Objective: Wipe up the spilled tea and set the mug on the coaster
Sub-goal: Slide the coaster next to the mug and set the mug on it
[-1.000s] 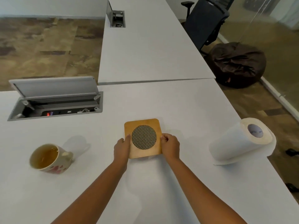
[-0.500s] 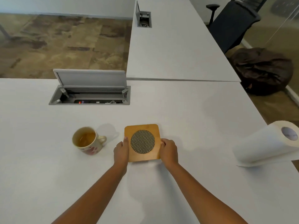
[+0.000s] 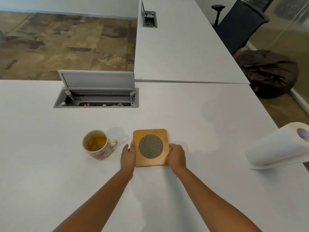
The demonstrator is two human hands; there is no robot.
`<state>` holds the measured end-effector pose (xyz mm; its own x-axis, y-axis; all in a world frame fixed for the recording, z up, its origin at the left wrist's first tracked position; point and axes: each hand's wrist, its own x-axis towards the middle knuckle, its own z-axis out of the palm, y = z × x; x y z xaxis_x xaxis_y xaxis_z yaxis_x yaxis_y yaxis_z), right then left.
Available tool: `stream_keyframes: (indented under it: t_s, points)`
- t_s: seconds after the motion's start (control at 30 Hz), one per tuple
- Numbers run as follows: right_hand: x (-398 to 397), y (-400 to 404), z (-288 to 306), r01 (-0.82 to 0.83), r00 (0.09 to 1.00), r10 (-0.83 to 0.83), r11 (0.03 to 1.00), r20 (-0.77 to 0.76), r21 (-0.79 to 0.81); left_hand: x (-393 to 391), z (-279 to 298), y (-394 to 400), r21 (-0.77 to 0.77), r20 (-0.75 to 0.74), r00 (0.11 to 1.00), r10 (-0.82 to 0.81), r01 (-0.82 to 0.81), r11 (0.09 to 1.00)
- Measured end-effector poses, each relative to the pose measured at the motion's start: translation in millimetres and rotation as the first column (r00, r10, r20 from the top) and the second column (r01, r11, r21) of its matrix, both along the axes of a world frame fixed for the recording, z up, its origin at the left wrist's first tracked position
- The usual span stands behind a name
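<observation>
A square wooden coaster [image 3: 151,133] with a round woven centre lies flat on the white table [image 3: 209,124]. My left hand [image 3: 128,154] grips its left edge and my right hand [image 3: 176,154] grips its right edge. Just left of the coaster stands a cream mug [image 3: 97,145] with red marks, upright, holding amber tea, its handle turned toward the coaster. A faint wet patch [image 3: 117,133] shows on the table behind the mug's handle. A roll of paper towel [image 3: 277,146] lies on its side at the right table edge.
An open grey cable box [image 3: 96,94] with a raised lid is sunk into the table behind the mug. A second white table [image 3: 180,44] runs away beyond. A black office chair [image 3: 240,24] and a dark beanbag [image 3: 269,72] stand on the floor to the right.
The view has swung left, so the mug and coaster sit nearer the centre and the paper towel nearer the right edge. Both hands stay on the coaster's edges.
</observation>
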<state>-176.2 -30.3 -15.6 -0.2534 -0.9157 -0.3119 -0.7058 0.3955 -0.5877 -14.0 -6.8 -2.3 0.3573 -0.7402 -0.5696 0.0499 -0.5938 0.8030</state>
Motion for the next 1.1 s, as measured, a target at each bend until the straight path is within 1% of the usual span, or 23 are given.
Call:
stream_keyframes:
  t_s: [0.33, 0.7, 0.73, 0.77, 0.87, 0.93, 1.0, 1.1]
  points:
    - [0, -1, 1, -0.05, 0.998, 0.052, 0.997, -0.034, 0.064, -1, -1, 6, 0.011, -0.007, 0.998, -0.065, 0.065, 0.998]
    - [-3, -8, 1, -0.052, 0.999, 0.052, 0.998, 0.009, 0.039, 2, 2, 16, -0.011, -0.093, 0.994, -0.053, 0.052, 0.999]
    - [-4, -9, 2, -0.051, 0.999, 0.051, 0.998, 0.019, 0.031, 1, 3, 17, -0.022, -0.082, 0.996, -0.047, 0.045, 0.999]
    - [-5, -10, 2, -0.053, 0.998, 0.052, 0.998, 0.025, 0.022, 2, 4, 18, -0.035, -0.04, 0.999, -0.034, 0.033, 0.999]
    - [-1, -12, 8, -0.041, 0.998, 0.04, 0.999, 0.055, 0.004, 15, 2, 30, -0.015, 0.204, 0.979, 0.029, -0.027, 1.0]
    - [9, -13, 13, -0.044, 0.994, 0.046, 0.999, 0.094, -0.024, 27, -3, 45, 0.044, 0.311, 0.949, 0.054, -0.071, 0.996]
    - [24, -14, 18, -0.096, 0.983, 0.102, 0.994, 0.152, -0.05, 40, -8, 59, 0.077, 0.319, 0.943, 0.097, -0.127, 0.989]
    - [51, -12, 26, -0.214, 0.946, 0.225, 0.974, 0.234, -0.068, 61, -6, 66, 0.039, 0.281, 0.928, 0.244, -0.265, 0.963]
